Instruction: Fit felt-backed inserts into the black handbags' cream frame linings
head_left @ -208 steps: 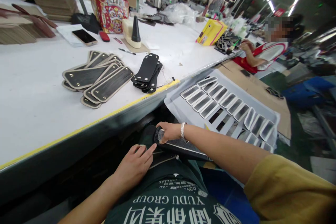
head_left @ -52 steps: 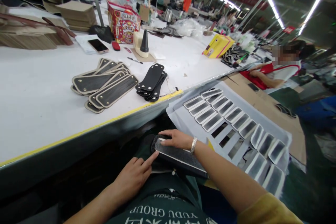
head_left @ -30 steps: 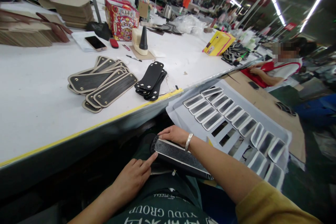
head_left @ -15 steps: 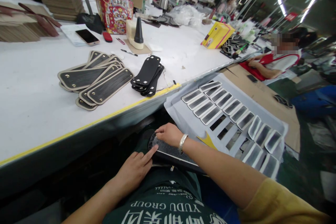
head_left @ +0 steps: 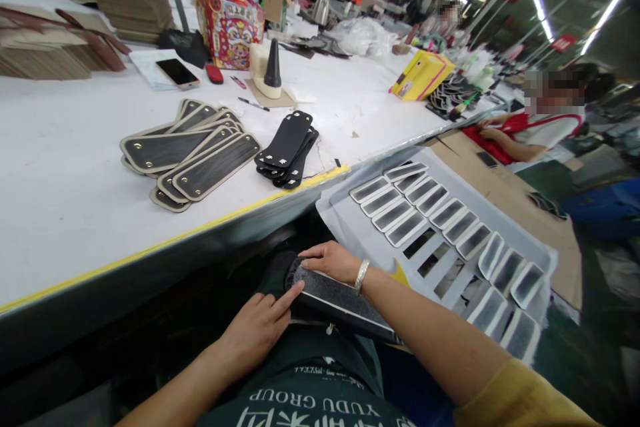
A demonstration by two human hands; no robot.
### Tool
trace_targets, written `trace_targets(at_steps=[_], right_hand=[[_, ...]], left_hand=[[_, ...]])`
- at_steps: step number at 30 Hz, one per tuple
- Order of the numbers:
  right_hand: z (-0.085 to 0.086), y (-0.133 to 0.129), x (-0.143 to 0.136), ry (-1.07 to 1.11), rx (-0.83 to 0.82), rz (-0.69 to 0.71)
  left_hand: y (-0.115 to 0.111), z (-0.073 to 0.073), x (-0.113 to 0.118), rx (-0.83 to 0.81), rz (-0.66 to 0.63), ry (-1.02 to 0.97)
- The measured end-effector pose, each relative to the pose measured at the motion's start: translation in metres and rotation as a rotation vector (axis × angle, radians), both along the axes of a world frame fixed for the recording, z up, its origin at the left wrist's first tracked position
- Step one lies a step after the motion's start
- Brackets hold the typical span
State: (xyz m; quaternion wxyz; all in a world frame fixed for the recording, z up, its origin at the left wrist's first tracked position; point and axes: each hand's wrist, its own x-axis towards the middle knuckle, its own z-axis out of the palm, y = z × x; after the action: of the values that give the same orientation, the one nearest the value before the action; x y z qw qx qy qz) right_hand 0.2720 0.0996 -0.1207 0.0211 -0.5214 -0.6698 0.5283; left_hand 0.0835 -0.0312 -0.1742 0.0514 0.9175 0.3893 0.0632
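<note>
On my lap lies a long dark piece (head_left: 340, 295) with a grey fuzzy face, a pale line along its side and a rounded black end. My left hand (head_left: 265, 320) touches that rounded end with its outstretched index finger, the other fingers bent. From the other side my right hand (head_left: 333, 260), with a bracelet at the wrist, rests over the piece, thumb and fingers at its far edge; whether anything is pinched there is hard to see.
The white table (head_left: 60, 213) bears pale-edged dark straps (head_left: 217, 167), black straps (head_left: 287, 140), a phone (head_left: 177, 72) and a red bag (head_left: 227, 27). Right of my lap, a grey sheet (head_left: 345, 220) carries several pale-edged pieces. A person in red sits beyond.
The view has shifted slightly, so the table's things appear a little farther right. My right hand has flattened over the piece's edge, and more of the grey face shows.
</note>
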Motion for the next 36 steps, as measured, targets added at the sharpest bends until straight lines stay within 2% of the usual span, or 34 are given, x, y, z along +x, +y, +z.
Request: trace_targets(at_steps=[8, 14, 17, 19, 21, 25, 29, 36], right_hand=[[0.006, 0.004, -0.013, -0.174, 0.122, 0.069], [0.009, -0.001, -0.021, -0.276, 0.294, 0.178], [0.008, -0.005, -0.012, -0.229, 0.302, 0.211], [0.008, -0.006, -0.002, -0.125, 0.222, 0.235], [0.008, -0.006, 0.008, -0.010, 0.112, 0.202], [0.008, -0.007, 0.013, 0.064, -0.034, 0.011], [0.003, -0.006, 0.008, 0.025, -0.086, -0.100], [-0.005, -0.003, 0.007, 0.042, -0.121, -0.152]], left_hand=[[0.003, 0.000, -0.001, 0.002, -0.015, 0.033], [0.005, 0.004, 0.003, 0.025, -0.014, 0.066], [0.003, 0.002, 0.004, 0.030, -0.014, 0.052], [0.000, 0.001, 0.003, 0.026, -0.014, 0.038], [-0.002, 0.000, 0.002, 0.021, -0.012, 0.025], [-0.004, 0.001, 0.000, 0.020, -0.011, 0.012], [-0.004, -0.001, 0.000, 0.011, -0.006, 0.002], [-0.004, -0.008, -0.002, 0.016, -0.002, -0.025]])
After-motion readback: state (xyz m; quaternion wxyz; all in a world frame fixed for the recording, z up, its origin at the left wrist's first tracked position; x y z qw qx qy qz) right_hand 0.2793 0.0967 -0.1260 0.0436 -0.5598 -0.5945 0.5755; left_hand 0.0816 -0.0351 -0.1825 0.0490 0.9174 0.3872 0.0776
